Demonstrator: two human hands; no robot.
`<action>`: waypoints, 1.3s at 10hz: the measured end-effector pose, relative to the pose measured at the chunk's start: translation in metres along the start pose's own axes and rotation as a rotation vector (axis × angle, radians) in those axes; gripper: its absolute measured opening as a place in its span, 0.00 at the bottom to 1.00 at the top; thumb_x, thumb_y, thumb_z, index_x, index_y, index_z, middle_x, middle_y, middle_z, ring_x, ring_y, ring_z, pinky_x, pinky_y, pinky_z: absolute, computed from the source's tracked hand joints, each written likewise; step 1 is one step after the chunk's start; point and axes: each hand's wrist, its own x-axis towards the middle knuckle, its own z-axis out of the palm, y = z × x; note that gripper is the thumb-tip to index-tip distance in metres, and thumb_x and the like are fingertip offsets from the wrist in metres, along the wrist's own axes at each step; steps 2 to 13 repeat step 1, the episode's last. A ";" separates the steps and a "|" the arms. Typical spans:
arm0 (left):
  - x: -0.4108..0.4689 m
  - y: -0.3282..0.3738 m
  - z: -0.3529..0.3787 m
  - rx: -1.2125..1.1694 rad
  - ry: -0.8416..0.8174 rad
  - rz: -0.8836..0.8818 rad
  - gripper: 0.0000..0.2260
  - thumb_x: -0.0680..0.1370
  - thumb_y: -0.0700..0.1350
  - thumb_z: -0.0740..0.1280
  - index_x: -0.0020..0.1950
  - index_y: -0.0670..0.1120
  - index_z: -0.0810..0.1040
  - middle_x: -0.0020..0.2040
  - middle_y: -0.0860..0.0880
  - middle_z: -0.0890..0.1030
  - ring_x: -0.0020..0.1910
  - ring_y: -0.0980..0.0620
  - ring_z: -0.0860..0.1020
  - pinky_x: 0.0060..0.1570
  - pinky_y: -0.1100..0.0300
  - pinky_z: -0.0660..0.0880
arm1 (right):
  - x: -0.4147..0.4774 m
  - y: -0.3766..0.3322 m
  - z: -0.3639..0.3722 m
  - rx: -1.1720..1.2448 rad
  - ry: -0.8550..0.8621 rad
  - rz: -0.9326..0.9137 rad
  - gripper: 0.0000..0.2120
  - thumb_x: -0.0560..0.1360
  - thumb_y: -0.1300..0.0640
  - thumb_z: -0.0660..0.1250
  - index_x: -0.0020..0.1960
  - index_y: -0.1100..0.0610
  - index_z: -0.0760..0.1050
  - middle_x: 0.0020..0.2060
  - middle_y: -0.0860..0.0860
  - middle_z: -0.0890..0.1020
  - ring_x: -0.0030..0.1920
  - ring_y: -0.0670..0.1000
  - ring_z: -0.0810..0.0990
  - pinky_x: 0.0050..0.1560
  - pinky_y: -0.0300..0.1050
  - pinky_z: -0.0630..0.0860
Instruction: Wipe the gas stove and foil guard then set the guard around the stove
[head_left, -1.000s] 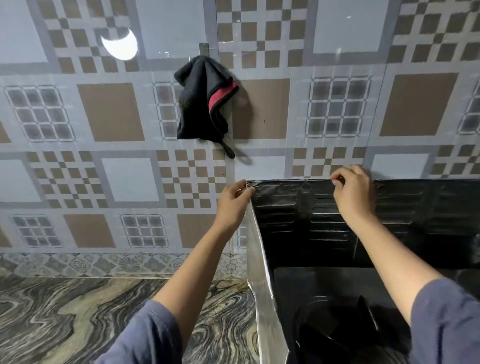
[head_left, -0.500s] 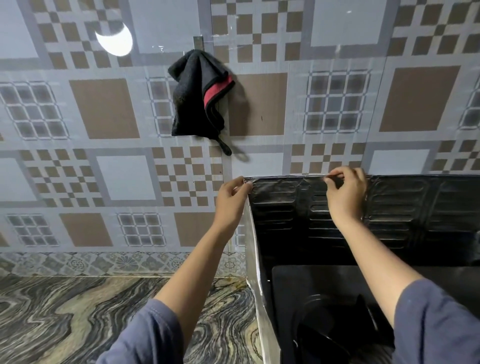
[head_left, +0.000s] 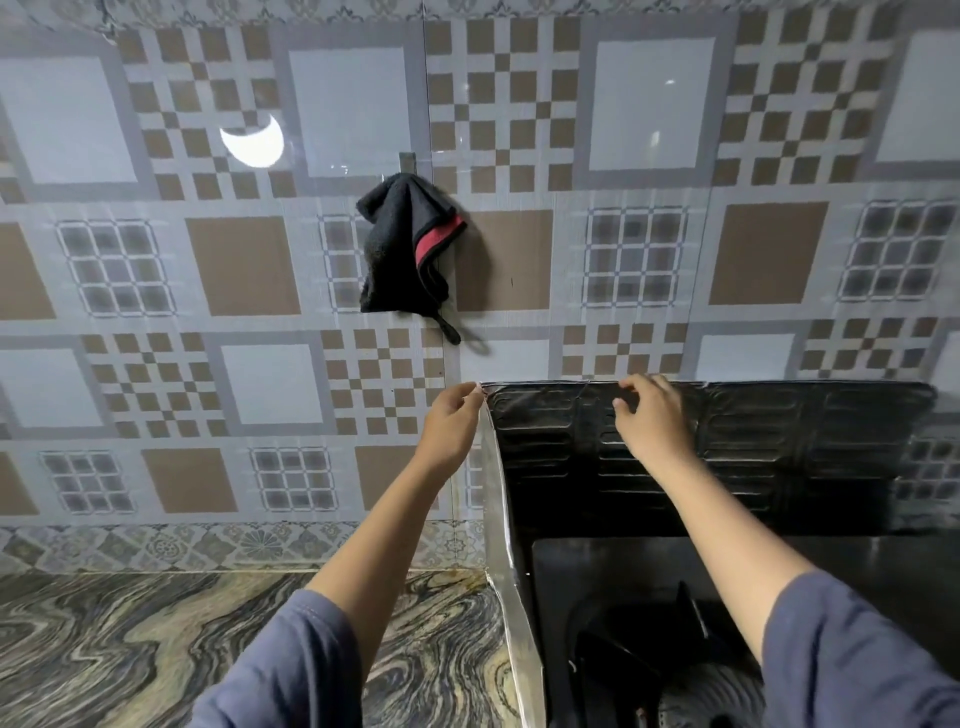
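Against the tiled wall (head_left: 519, 249), left fingers (head_left: 470, 392) pinch the foil guard (head_left: 779, 441) corner.

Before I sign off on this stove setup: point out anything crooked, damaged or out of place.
The foil guard looks creased along its top edge and its left panel leans outward, while the left hand pinches the corner. The right hand looks open at the top edge. A black cloth hangs bunched on the wall. Nothing looks spilled.

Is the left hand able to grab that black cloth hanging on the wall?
Probably yes. The left hand pinches the foil guard corner just below the black cloth, with only bare tiled wall between them.
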 end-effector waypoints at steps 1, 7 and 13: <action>-0.020 0.015 -0.015 0.234 -0.063 0.022 0.22 0.80 0.52 0.55 0.73 0.46 0.62 0.73 0.46 0.65 0.72 0.48 0.64 0.69 0.54 0.61 | -0.011 -0.013 -0.015 -0.131 -0.136 -0.038 0.21 0.78 0.55 0.60 0.69 0.58 0.66 0.68 0.55 0.69 0.69 0.58 0.64 0.70 0.55 0.63; -0.020 0.015 -0.015 0.234 -0.063 0.022 0.22 0.80 0.52 0.55 0.73 0.46 0.62 0.73 0.46 0.65 0.72 0.48 0.64 0.69 0.54 0.61 | -0.011 -0.013 -0.015 -0.131 -0.136 -0.038 0.21 0.78 0.55 0.60 0.69 0.58 0.66 0.68 0.55 0.69 0.69 0.58 0.64 0.70 0.55 0.63; -0.020 0.015 -0.015 0.234 -0.063 0.022 0.22 0.80 0.52 0.55 0.73 0.46 0.62 0.73 0.46 0.65 0.72 0.48 0.64 0.69 0.54 0.61 | -0.011 -0.013 -0.015 -0.131 -0.136 -0.038 0.21 0.78 0.55 0.60 0.69 0.58 0.66 0.68 0.55 0.69 0.69 0.58 0.64 0.70 0.55 0.63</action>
